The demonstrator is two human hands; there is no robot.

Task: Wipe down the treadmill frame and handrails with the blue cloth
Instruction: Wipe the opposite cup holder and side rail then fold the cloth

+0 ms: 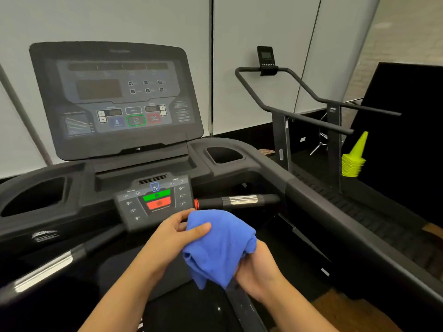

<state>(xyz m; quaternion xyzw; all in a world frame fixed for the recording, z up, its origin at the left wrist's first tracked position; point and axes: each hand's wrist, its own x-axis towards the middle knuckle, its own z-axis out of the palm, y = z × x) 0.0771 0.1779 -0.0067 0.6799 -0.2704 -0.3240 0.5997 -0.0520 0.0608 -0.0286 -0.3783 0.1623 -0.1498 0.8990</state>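
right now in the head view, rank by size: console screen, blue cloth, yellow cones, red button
console screen
blue cloth
yellow cones
red button
The cloth's nearness to the camera inflates it.

Blue cloth [217, 245], black treadmill [311, 200], green and red buttons [157, 200], yellow cones [354, 159].

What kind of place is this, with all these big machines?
Most likely a gym. There is a treadmill with a big console, a second treadmill beside it, and a stack of yellow cones like those used for drills.
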